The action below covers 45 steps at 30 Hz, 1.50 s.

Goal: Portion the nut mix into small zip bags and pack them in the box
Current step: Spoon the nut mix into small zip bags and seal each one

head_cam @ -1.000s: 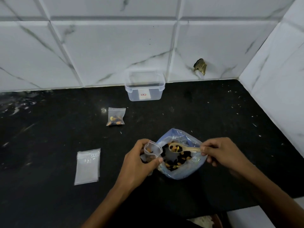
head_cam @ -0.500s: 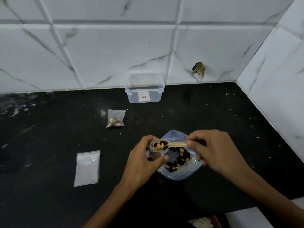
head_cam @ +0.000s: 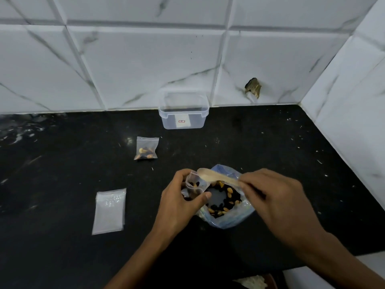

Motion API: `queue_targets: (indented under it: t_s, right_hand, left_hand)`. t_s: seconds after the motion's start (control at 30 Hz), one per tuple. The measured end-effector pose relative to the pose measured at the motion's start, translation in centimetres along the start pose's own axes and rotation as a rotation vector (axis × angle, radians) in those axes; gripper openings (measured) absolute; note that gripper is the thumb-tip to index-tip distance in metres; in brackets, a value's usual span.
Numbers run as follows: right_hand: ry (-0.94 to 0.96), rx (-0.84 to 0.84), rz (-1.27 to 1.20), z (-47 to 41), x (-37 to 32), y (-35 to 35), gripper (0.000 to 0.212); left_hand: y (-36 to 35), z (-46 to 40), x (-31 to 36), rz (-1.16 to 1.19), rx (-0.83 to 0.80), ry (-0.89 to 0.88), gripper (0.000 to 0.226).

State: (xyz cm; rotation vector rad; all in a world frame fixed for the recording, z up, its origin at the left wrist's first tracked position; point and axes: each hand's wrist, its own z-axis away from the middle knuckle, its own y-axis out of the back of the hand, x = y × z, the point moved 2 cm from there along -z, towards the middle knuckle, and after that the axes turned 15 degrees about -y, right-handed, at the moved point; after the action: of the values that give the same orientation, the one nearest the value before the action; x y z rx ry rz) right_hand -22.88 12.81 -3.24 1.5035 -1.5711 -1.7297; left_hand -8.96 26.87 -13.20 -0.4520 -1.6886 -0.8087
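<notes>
Left hand grips an open small zip bag, a few nuts inside, at the left edge of the large nut-mix bag. Right hand pinches a wooden spoon, bowl tipped over the small bag's mouth. One filled bag and a stack of flat bags lie on the counter; clear box stands against the wall.

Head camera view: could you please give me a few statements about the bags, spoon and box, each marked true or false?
1. The left hand holds a small zip bag open. True.
2. The right hand grips a metal fork. False: it holds a wooden spoon.
3. The clear box by the wall holds several bags. False: no bags show inside.
4. A filled small bag lies on the counter. True.
</notes>
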Motion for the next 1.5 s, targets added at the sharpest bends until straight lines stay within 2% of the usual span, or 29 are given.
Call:
queue_targets:
  t_s: [0.1,0.2,0.3,0.47,0.67,0.73,0.83,0.9,1.0,1.07,1.17,1.23,1.37,1.5]
  right_hand:
    - [-0.292,0.002,-0.163,-0.3,1.8,1.2,0.013]
    - [-0.471,-0.072,-0.106,0.3,4.1,-0.4,0.014]
    - [-0.586,-0.141,-0.001,1.4,6.0,-4.2,0.012]
    - [-0.669,-0.177,0.093,2.0,6.4,-8.7,0.012]
    - [-0.617,-0.190,0.232,2.7,5.9,-9.2,0.022]
    - [-0.577,-0.112,0.228,2.7,5.4,-8.4,0.026]
    - [-0.458,-0.012,-0.019,1.9,3.1,-6.6,0.028]
    - [-0.353,-0.036,-0.231,1.0,0.6,-5.4,0.031]
    - [-0.263,-0.143,-0.216,-0.2,-2.2,-4.5,0.039]
    - [-0.222,-0.172,-0.140,-1.2,-2.8,-4.4,0.028]
    - [-0.175,-0.120,-0.183,-2.3,-2.3,-3.9,0.010]
    - [-0.191,-0.106,-0.229,-2.9,-1.7,-3.1,0.009]
    - [-0.231,-0.171,-0.315,-4.1,-0.8,-1.6,0.012]
    - [-0.221,-0.252,-0.465,-4.9,-0.3,-0.9,0.016]
  left_hand:
    - [0.4,0.2,-0.2,-0.006,0.033,0.005,0.048]
    - [0.8,0.4,-0.3,-0.011,0.053,0.012,0.047]
    - [1.0,0.5,-0.2,-0.012,0.067,0.006,0.048]
    - [0.8,0.5,0.2,0.008,0.060,-0.002,0.049]
    - [0.7,0.5,0.4,0.000,0.058,-0.013,0.053]
    - [0.5,0.6,0.5,-0.021,0.058,-0.024,0.057]
    - [-0.1,0.5,0.8,-0.074,0.064,-0.064,0.061]
    - [-0.6,0.3,1.5,-0.088,0.077,-0.096,0.061]
    - [-1.1,-0.1,2.7,-0.076,0.095,-0.141,0.052]
    - [-1.1,-0.2,3.3,-0.067,0.113,-0.164,0.048]
    - [-0.9,-0.4,3.3,-0.024,0.078,-0.188,0.057]
    - [-0.4,-0.5,2.9,0.090,0.040,-0.158,0.054]
    - [0.9,-1.0,1.4,0.252,0.021,-0.111,0.026]
    - [1.2,-1.1,0.9,0.260,0.072,-0.089,0.026]
